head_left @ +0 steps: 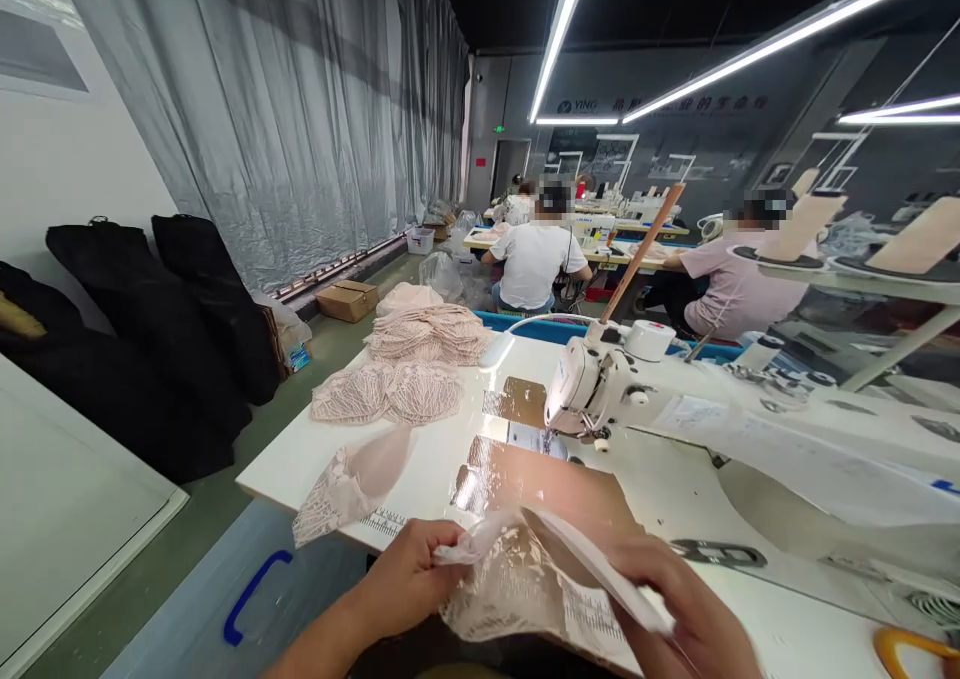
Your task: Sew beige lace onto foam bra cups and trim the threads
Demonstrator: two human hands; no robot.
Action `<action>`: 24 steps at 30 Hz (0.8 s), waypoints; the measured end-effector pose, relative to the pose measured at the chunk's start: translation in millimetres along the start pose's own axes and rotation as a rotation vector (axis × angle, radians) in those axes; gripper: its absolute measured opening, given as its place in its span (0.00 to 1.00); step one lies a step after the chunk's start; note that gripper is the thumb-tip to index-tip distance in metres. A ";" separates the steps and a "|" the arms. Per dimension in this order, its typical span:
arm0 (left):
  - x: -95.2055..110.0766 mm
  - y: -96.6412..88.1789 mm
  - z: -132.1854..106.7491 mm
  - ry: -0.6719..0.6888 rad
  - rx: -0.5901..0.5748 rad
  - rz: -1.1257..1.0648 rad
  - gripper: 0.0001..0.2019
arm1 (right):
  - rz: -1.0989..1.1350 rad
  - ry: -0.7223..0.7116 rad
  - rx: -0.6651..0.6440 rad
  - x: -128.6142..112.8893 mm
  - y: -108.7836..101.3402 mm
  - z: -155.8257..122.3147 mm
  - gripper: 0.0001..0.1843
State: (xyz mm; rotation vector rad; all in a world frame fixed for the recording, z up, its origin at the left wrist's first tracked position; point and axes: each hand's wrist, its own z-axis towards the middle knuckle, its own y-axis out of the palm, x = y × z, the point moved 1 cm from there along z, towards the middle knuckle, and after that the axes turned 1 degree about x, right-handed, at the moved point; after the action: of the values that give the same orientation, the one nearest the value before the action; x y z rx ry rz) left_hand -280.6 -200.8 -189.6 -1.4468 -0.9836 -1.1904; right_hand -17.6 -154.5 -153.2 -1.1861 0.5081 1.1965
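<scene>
Between my hands, over the near edge of the table, a sheer beige lace bra cup piece point(499, 584) is stretched open. My left hand point(412, 574) pinches its left corner between thumb and fingers. On the right, my right hand point(675, 599) is closed on the pale edge of the same piece, slightly blurred. Just beyond, a brown shiny sheet point(540, 479) covers the table in front of the sewing machine point(589, 389). A second lace piece point(352, 484) lies to the left, partly past the table edge, near a printed ruler scale.
Stacked lace pieces point(431, 334) and a flat lace pair point(386, 394) lie at the table's back left. Scissors point(720, 554) rest right of my hands, with an orange handle point(911, 649) at the corner. Thread cones point(806, 224) stand at right. Two people sit ahead.
</scene>
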 end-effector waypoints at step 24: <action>16.1 21.1 41.4 -0.037 -0.335 -0.184 0.18 | 0.531 0.449 -0.199 34.7 60.3 4.3 0.25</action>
State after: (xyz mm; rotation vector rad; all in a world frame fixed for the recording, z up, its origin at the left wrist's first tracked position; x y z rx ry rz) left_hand -249.4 -164.1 -179.3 -1.6701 -0.9924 -1.5233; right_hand -60.7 -140.8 -206.2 -1.5600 1.1135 1.4515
